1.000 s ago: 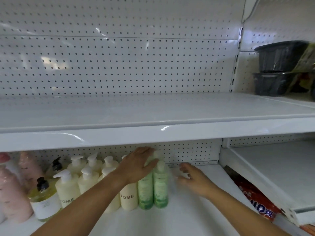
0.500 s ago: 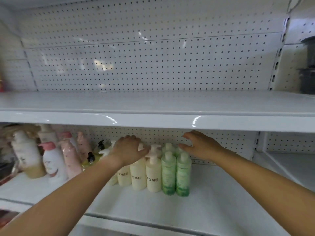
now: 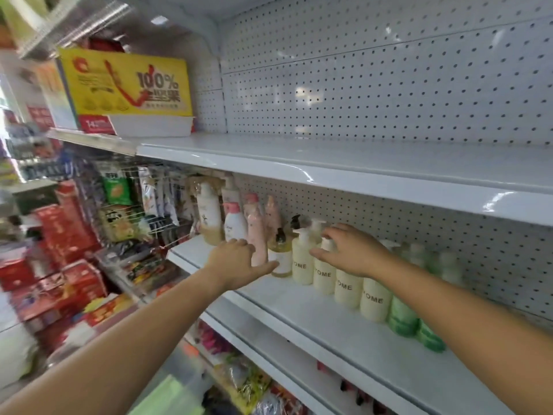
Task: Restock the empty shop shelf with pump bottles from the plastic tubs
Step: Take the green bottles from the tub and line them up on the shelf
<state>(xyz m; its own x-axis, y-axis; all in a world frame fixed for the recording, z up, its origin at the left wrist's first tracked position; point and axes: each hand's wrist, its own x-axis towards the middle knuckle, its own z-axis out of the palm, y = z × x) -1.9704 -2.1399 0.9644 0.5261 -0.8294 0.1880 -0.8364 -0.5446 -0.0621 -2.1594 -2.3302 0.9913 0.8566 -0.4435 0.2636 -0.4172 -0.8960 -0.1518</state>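
Head view looks along the shelf from its front edge twd its left end; pump bottles already stand in a line nr the back edge, close to the pegboard. From the left end: a white bottle w/ pink cap, pink bottles, an amber bottle w/ black pump, cream pump bottles lettered "OME", then green bottles furthest right; more pale bottles behind the green ones, too blurred to name

Left hand reaches in over the front edge, fingers loosely fwd and holding nothing; thumb tip at or just beside the amber bottle's label, contact not certain. Right hand sits over the cream bottles' pump heads, fingers spread and lightly bent, thumb low beside one pump; it grips no bottle as far as the view shows

Upper shelf runs above; a yellow box sits just past its left end; red packs in the next bay, blurred. No tub can be made out for sure; a pale-green blur at the bottom edge might be one

Step, as I read it: not placing but tidying, i.e. closing up and squaring the row put up so far; restock approx partway. Next move prob calls for both hands to nudge the amber and cream bottles together w/out tipping them; they look tall and narrow-based, so push low on the body, not at the pump head; then back to the tubs for more
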